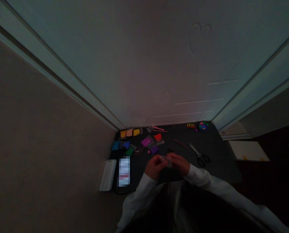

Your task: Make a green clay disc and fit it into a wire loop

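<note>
My left hand (155, 166) and my right hand (179, 163) meet over the near edge of the dark table, fingers closed. Between them they grip a small clear plastic bag (168, 161); in the dim light I cannot make out what is in it. Just beyond the hands lie a purple packet (154, 149), a magenta packet (146, 142) and a red packet (157, 137). Right of my right hand, scissors (200, 156) with black handles lie with their blades pointing away. A thin pinkish stick (180, 143) is beside the blades.
Blue, green, yellow and orange packets (130, 150) cover the table's left side. A lit phone (124, 171) and a white case (108, 175) lie at the near left. A bead-like tray (190, 125) and round colourful dish (203, 126) stand at the back right, against a white panel (146, 71).
</note>
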The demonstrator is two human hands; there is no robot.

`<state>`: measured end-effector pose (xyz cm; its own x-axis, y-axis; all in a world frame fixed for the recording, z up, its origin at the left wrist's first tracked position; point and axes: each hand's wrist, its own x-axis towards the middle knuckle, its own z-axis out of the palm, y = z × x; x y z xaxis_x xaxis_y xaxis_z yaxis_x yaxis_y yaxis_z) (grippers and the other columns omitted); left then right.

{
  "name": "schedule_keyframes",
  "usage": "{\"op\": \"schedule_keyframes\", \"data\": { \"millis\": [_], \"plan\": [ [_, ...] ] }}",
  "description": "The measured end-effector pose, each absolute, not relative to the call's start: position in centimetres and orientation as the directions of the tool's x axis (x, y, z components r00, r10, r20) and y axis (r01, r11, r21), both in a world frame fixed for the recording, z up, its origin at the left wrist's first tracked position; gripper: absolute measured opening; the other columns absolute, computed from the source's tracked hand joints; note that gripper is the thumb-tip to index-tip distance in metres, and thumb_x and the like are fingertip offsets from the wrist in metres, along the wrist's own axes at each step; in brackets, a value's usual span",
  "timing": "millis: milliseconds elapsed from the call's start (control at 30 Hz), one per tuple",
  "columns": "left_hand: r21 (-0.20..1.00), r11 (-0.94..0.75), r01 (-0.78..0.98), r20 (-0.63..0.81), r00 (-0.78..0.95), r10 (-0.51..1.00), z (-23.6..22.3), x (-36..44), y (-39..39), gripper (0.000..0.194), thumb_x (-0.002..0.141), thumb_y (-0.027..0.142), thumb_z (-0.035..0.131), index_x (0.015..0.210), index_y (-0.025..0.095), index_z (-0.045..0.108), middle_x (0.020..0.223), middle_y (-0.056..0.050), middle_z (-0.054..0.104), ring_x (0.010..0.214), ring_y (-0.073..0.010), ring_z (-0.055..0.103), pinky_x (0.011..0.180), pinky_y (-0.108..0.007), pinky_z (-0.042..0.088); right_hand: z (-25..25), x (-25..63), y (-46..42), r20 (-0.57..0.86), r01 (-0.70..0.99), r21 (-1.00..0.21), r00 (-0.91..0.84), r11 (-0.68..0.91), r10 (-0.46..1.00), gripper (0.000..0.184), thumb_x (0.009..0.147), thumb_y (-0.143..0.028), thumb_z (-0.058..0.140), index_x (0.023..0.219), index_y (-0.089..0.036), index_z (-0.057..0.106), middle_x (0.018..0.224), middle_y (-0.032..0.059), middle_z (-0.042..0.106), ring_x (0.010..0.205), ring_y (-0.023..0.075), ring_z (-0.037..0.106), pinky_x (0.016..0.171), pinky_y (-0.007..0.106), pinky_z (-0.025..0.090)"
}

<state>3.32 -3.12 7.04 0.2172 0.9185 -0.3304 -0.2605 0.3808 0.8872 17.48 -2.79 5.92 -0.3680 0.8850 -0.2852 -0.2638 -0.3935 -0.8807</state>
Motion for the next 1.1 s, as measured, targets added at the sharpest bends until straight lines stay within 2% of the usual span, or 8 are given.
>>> {"op": "schedule_keyframes", "data": {
  "millis": [133, 233, 333, 533, 800, 933, 1000, 1100],
  "plan": [
    [0.943, 0.332, -0.012, -0.331, 0.034, 0.943, 7.3, 3.3, -2.8, 0.015, 0.051, 0.016, 0.062, 0.058, 0.015, 0.049, 0.051, 0.006, 0.049, 0.051, -0.008, 0.044, 0.052, -0.021, 0.033, 6.0, 17.2, -3.0, -0.222, -0.251, -0.91, -0.381, -0.332, 0.897, 0.03, 0.06, -0.046, 0.058, 0.067, -0.019, 0.046, 0.066, -0.0021, 0.043, 0.06, 0.0093, 0.041, 0.054, 0.022, 0.034],
    [0.949, 0.265, 0.171, -0.242, -0.144, 0.959, 7.3, 3.4, -2.7, 0.012, 0.052, 0.017, 0.059, 0.054, 0.017, 0.047, 0.046, 0.008, 0.041, 0.047, -0.0073, 0.037, 0.048, -0.02, 0.027, 6.4, 16.7, -3.0, -0.06, -0.102, -0.99, -0.336, -0.1, 0.94, 0.027, 0.055, -0.036, 0.064, 0.065, -0.019, 0.045, 0.072, -0.0016, 0.043, 0.066, 0.0106, 0.042, 0.059, 0.023, 0.035],
    [0.929, 0.22, 0.296, -0.123, -0.313, 0.942, 7.4, 3.7, -2.6, 0.018, 0.057, 0.024, 0.056, 0.047, 0.018, 0.042, 0.043, 0.007, 0.034, 0.045, -0.0076, 0.031, 0.047, -0.02, 0.023, 7.2, 16.2, -2.9, 0.064, 0.11, -0.989, -0.31, 0.102, 0.949, 0.015, 0.061, -0.027, 0.059, 0.063, -0.019, 0.047, 0.073, -0.0003, 0.045, 0.065, 0.0104, 0.041, 0.058, 0.023, 0.033],
    [0.901, 0.173, 0.398, -0.024, -0.351, 0.936, 8.5, 4.4, -2.6, 0.024, 0.062, 0.027, 0.055, 0.046, 0.02, 0.038, 0.044, 0.006, 0.033, 0.045, -0.0088, 0.031, 0.049, -0.021, 0.022, 7.7, 15.8, -2.8, -0.002, 0.196, -0.98, -0.188, 0.036, 0.982, 0.011, 0.065, -0.025, 0.053, 0.061, -0.019, 0.044, 0.064, -0.0021, 0.046, 0.056, 0.0089, 0.039, 0.053, 0.022, 0.032],
    [0.926, 0.137, 0.351, -0.02, -0.317, 0.948, 9.0, 6.2, -3.8, 0.014, 0.061, 0.023, 0.056, 0.055, 0.021, 0.044, 0.048, 0.006, 0.039, 0.047, -0.0092, 0.036, 0.051, -0.021, 0.027, 6.9, 16.4, -1.9, -0.094, 0.146, -0.985, -0.001, -0.093, 0.996, 0.017, 0.062, -0.026, 0.053, 0.058, -0.02, 0.037, 0.055, -0.0052, 0.038, 0.051, 0.0082, 0.035, 0.05, 0.021, 0.03],
    [0.967, -0.053, 0.251, 0.074, -0.075, 0.994, 9.4, 5.7, -4.4, 0.007, 0.063, 0.023, 0.056, 0.069, 0.02, 0.056, 0.067, 0.0, 0.052, 0.065, -0.0129, 0.046, 0.063, -0.022, 0.033, 7.1, 17.5, -1.4, -0.064, 0.22, -0.971, 0.124, -0.09, 0.99, 0.021, 0.067, -0.033, 0.049, 0.06, -0.02, 0.035, 0.052, -0.0066, 0.033, 0.047, 0.0073, 0.031, 0.047, 0.02, 0.027],
    [0.988, -0.033, 0.153, 0.032, 0.013, 0.999, 9.4, 5.2, -4.4, 0.014, 0.068, 0.027, 0.052, 0.079, 0.019, 0.056, 0.075, -0.003, 0.054, 0.071, -0.0143, 0.048, 0.066, -0.023, 0.034, 7.4, 18.1, -1.4, -0.038, 0.246, -0.967, 0.095, -0.061, 0.995, 0.021, 0.07, -0.035, 0.047, 0.062, -0.02, 0.035, 0.051, -0.007, 0.032, 0.046, 0.0069, 0.031, 0.045, 0.02, 0.026],
    [0.985, 0.172, 0.014, -0.172, 0.037, 0.984, 8.8, 4.5, -3.8, 0.025, 0.075, 0.038, 0.041, 0.072, 0.017, 0.053, 0.064, -0.001, 0.05, 0.058, -0.0111, 0.044, 0.056, -0.023, 0.034, 7.8, 18.4, -1.8, -0.001, 0.29, -0.957, -0.066, 0.018, 0.998, 0.02, 0.071, -0.034, 0.048, 0.063, -0.019, 0.036, 0.052, -0.0067, 0.034, 0.047, 0.0066, 0.032, 0.045, 0.019, 0.026]
  ]
}}
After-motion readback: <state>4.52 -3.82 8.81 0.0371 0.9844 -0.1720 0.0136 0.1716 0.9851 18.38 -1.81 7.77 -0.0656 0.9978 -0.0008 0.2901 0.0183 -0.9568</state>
